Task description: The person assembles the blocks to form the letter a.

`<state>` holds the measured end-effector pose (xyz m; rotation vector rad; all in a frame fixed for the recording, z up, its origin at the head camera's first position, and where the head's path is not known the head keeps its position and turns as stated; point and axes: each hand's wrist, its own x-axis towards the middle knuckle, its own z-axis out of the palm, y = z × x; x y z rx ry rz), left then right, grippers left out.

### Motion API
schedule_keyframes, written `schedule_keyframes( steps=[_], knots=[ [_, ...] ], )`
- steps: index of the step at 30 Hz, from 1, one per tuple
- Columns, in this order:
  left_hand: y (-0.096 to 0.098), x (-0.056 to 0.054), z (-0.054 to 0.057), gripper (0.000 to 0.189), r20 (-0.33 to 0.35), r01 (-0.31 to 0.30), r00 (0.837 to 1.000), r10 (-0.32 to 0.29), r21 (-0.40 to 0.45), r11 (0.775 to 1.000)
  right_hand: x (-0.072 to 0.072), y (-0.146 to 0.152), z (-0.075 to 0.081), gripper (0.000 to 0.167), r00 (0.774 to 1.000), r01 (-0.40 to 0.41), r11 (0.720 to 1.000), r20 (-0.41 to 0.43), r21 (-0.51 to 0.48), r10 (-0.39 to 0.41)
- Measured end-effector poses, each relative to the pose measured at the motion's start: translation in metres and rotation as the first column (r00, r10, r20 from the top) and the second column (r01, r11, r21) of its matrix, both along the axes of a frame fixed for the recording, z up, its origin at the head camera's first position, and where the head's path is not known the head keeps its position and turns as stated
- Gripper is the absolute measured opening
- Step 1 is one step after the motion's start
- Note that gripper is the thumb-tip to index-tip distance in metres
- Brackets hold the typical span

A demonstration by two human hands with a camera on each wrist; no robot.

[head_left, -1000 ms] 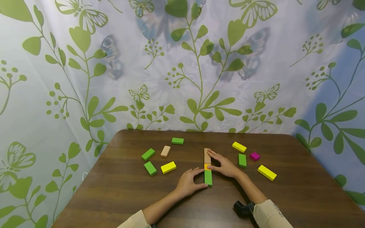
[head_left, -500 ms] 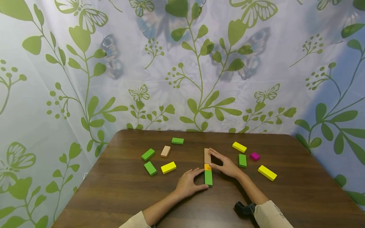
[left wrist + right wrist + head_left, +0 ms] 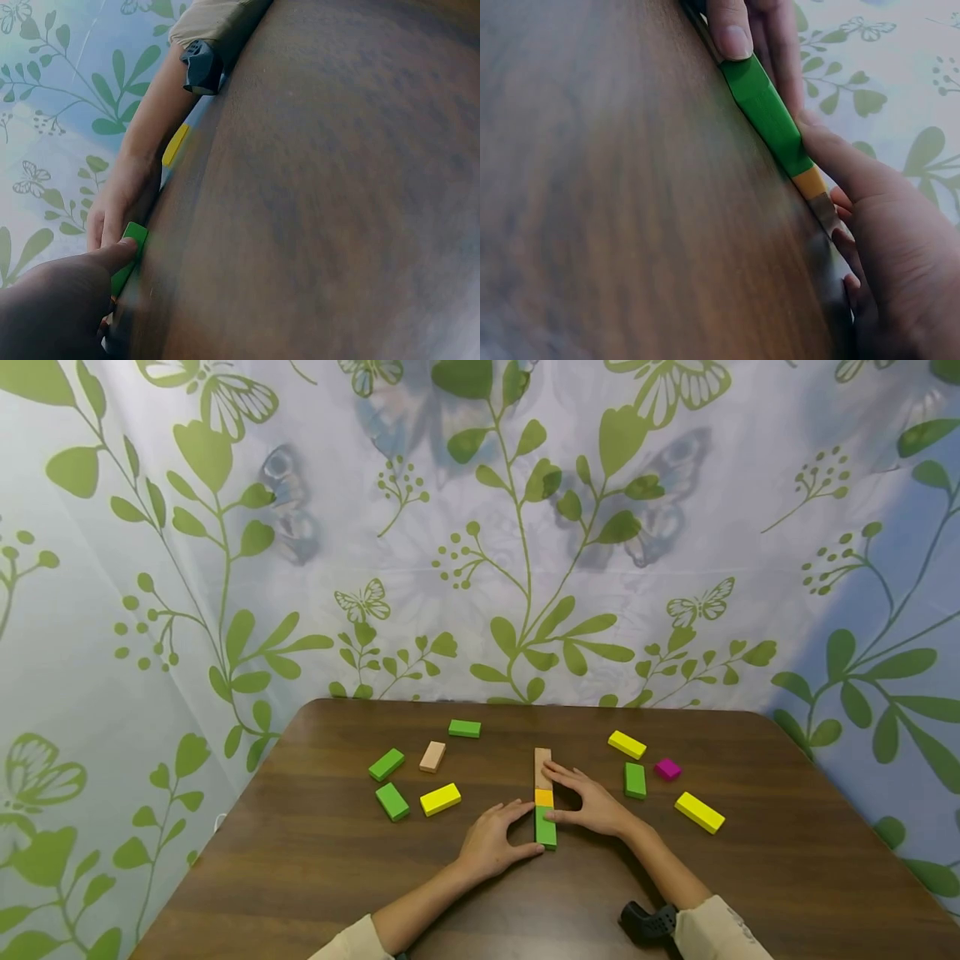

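A straight row lies on the table: a tan wooden block (image 3: 542, 767) at the far end, a small orange block (image 3: 543, 797) in the middle and a green block (image 3: 546, 835) nearest me. My left hand (image 3: 489, 842) holds the green block, thumb on its near end and fingers along its left side. The right wrist view shows that thumb on the end of the green block (image 3: 765, 112). My right hand (image 3: 596, 803) lies along the row's right side. Its thumb touches the green block and its fairly straight fingers reach the tan block.
On the left of the brown table (image 3: 300, 860) lie several loose blocks, including a yellow block (image 3: 440, 799) and a tan block (image 3: 432, 757). To the right are a green block (image 3: 634, 781), a magenta block (image 3: 667, 769) and a yellow block (image 3: 700, 812).
My right thumb has moved from the orange block toward me, onto the green block, and the right fingers have shifted slightly. The left hand keeps its place at the green block.
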<state>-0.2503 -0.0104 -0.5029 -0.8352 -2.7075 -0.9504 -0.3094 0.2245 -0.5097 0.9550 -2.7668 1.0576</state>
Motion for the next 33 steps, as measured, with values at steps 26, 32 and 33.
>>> schedule_keyframes(
  steps=[26,32,33],
  knots=[
    [0.0021,-0.0023,-0.0033,0.061,-0.028,0.007,1.0,-0.007,0.004,1.0,-0.0017,0.001,0.0038,0.078,1.0,-0.007,1.0,0.01,0.026,0.007],
    [0.0023,-0.0034,-0.0042,0.062,-0.009,0.009,1.0,-0.009,0.018,1.0,-0.0015,0.0012,0.0027,0.077,1.0,0.002,0.999,0.002,0.035,-0.002],
    [0.0024,-0.0035,-0.0042,0.062,-0.005,0.008,1.0,-0.008,0.018,1.0,-0.0015,0.0013,0.0024,0.077,1.0,0.003,0.999,0.0,0.036,-0.003]
  ],
)
